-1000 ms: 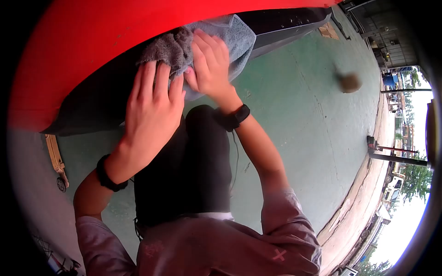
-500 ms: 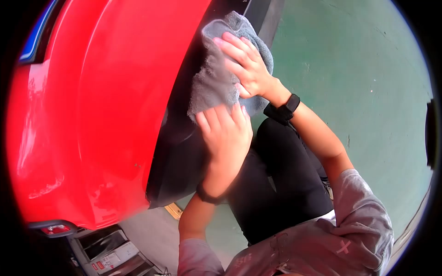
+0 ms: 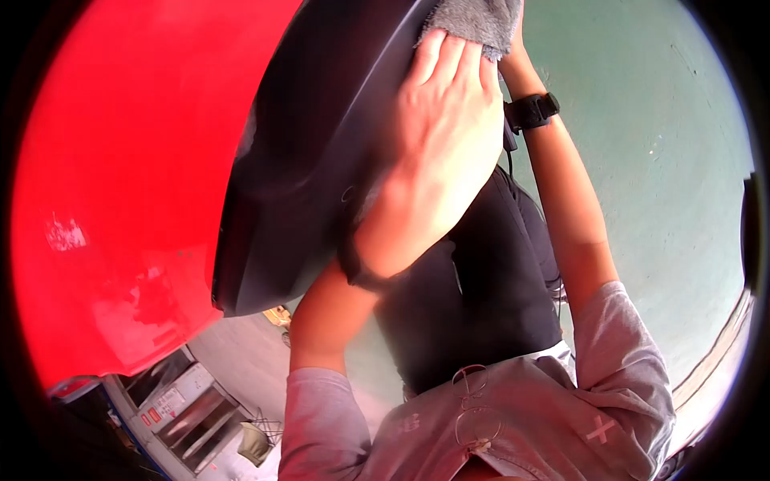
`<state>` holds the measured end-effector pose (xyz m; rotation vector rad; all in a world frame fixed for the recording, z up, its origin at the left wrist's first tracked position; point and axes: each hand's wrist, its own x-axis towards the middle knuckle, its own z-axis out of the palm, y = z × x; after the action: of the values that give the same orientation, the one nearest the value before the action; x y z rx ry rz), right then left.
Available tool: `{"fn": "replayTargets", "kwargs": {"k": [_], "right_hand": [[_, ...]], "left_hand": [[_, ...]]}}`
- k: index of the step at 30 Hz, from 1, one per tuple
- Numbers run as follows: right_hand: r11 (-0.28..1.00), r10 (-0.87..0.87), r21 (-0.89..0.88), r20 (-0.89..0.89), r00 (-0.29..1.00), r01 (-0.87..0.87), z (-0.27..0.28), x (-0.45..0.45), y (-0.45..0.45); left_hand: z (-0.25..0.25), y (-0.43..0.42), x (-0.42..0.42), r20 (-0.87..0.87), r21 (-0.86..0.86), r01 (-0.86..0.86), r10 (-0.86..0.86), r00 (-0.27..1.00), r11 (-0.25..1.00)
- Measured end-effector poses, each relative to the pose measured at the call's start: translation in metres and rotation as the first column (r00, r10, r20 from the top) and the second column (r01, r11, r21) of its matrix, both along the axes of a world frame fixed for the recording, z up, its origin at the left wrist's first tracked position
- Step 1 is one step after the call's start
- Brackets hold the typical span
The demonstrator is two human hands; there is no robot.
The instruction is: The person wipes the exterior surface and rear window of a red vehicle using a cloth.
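Note:
A grey towelling cloth (image 3: 479, 22) is at the top of the view, against the edge of a black car trim panel (image 3: 297, 144). My left hand (image 3: 453, 120) reaches up along this panel and holds the cloth's lower edge, its fingertips tucked under the fabric. My right hand (image 3: 517, 40) is at the cloth's right side and holds it there; most of that hand is hidden by the cloth or cut off by the frame. A black watch (image 3: 533, 111) is on the right wrist, and a dark band (image 3: 357, 268) circles the left.
Glossy red car bodywork (image 3: 136, 160) fills the left side, bordering the black panel. Below me are my bent legs (image 3: 473, 280) in black trousers. Green floor (image 3: 642, 200) spreads to the right. A grey cabinet-like unit (image 3: 184, 409) and a small folding stool (image 3: 255, 442) stand at lower left.
Both hands and the cloth have moved up and to the right in view. The right hand, earlier spread on top of the cloth, is now mostly hidden. More black panel shows.

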<state>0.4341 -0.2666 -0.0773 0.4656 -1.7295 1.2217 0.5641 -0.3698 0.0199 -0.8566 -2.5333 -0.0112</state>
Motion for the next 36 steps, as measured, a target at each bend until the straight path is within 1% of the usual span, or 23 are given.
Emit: {"fn": "replayTargets", "kwargs": {"k": [1, 3, 6, 9, 11, 12, 14, 15, 16, 17, 19, 21, 22, 23, 25, 27, 29, 30, 31, 33, 34, 36], "right_hand": [[1.0, 0.029, -0.004, 0.021, 0.999, -0.029, -0.003, 0.004, -0.002], [0.994, 0.105, -0.019, 0.085, 0.991, -0.104, -0.013, 0.016, -0.003], [0.974, 0.223, -0.079, 0.197, 0.955, -0.211, -0.026, 0.034, -0.002], [0.925, 0.375, -0.191, 0.321, 0.87, -0.328, -0.042, 0.056, -0.004], [0.857, 0.509, -0.311, 0.4, 0.762, -0.41, -0.054, 0.073, -0.005], [0.799, 0.595, -0.394, 0.418, 0.686, -0.454, -0.052, 0.081, -0.003], [0.67, 0.74, -0.554, 0.443, 0.506, -0.495, -0.058, 0.102, -0.004], [0.627, 0.778, -0.599, 0.447, 0.441, -0.499, -0.059, 0.111, -0.008], [0.619, 0.785, -0.597, 0.447, 0.429, -0.51, -0.059, 0.119, -0.012], [0.653, 0.757, -0.54, 0.445, 0.478, -0.531, -0.055, 0.128, -0.014], [0.787, 0.617, -0.29, 0.415, 0.669, -0.545, -0.038, 0.145, -0.028], [0.894, 0.433, -0.028, 0.307, 0.848, -0.447, -0.017, 0.158, -0.043], [0.897, 0.42, 0.022, 0.276, 0.865, -0.442, -0.011, 0.163, -0.047], [0.898, 0.407, 0.071, 0.245, 0.88, -0.435, 0.001, 0.167, -0.049], [0.847, 0.504, 0.049, 0.248, 0.828, -0.53, 0.022, 0.169, -0.056], [0.859, 0.46, 0.244, 0.017, 0.888, -0.45, 0.049, 0.162, -0.061], [0.824, 0.536, 0.293, -0.129, 0.834, -0.484, 0.069, 0.149, -0.073], [0.856, 0.484, 0.296, -0.173, 0.858, -0.424, 0.08, 0.148, -0.08], [0.803, 0.518, 0.381, -0.065, 0.853, -0.459, 0.093, 0.144, -0.085], [0.857, 0.373, 0.463, -0.256, 0.892, -0.225, 0.086, 0.133, -0.103], [0.867, 0.367, 0.453, -0.304, 0.879, -0.206, 0.082, 0.135, -0.106], [0.861, 0.379, 0.47, -0.344, 0.859, -0.192, 0.079, 0.126, -0.103]], "left_hand": [[-0.006, -0.002, 0.004, 0.053, -0.004, 0.001, -0.001, 0.999, 1.0], [-0.018, -0.005, 0.006, 0.165, 0.061, -0.036, 0.026, 0.986, 0.997], [-0.022, -0.008, 0.022, 0.138, 0.073, -0.037, 0.026, 0.99, 0.997], [-0.034, -0.017, 0.045, 0.3, 0.07, -0.102, 0.076, 0.951, 0.992], [-0.035, -0.022, 0.062, 0.301, 0.073, -0.116, 0.089, 0.95, 0.991], [-0.032, -0.019, 0.062, 0.265, 0.063, -0.131, 0.11, 0.958, 0.989], [-0.034, -0.025, 0.085, 0.253, 0.068, -0.141, 0.119, 0.96, 0.988], [-0.032, -0.028, 0.096, 0.284, 0.068, -0.165, 0.139, 0.949, 0.984], [-0.03, -0.031, 0.106, 0.315, 0.068, -0.19, 0.16, 0.935, 0.979], [-0.029, -0.034, 0.116, 0.342, 0.068, -0.218, 0.183, 0.922, 0.974], [-0.026, -0.049, 0.131, 0.373, 0.111, -0.269, 0.211, 0.904, 0.957], [-0.027, -0.055, 0.147, 0.381, 0.152, -0.31, 0.234, 0.894, 0.939], [-0.028, -0.057, 0.151, 0.364, 0.169, -0.325, 0.248, 0.898, 0.931], [-0.03, -0.058, 0.155, 0.279, 0.183, -0.328, 0.271, 0.921, 0.927], [-0.034, -0.064, 0.163, 0.101, 0.209, -0.337, 0.323, 0.941, 0.918], [-0.028, -0.075, 0.172, 0.001, 0.267, -0.378, 0.392, 0.92, 0.886], [-0.009, -0.086, 0.173, -0.155, 0.318, -0.378, 0.441, 0.884, 0.869], [0.0, -0.091, 0.169, -0.244, 0.307, -0.439, 0.515, 0.822, 0.845], [0.007, -0.1, 0.164, -0.263, 0.304, -0.461, 0.538, 0.801, 0.834], [0.012, -0.113, 0.158, -0.144, 0.304, -0.538, 0.596, 0.79, 0.786], [0.008, -0.116, 0.155, -0.217, 0.273, -0.536, 0.594, 0.774, 0.799], [0.001, -0.117, 0.153, -0.245, 0.353, -0.409, 0.505, 0.827, 0.841]]}}
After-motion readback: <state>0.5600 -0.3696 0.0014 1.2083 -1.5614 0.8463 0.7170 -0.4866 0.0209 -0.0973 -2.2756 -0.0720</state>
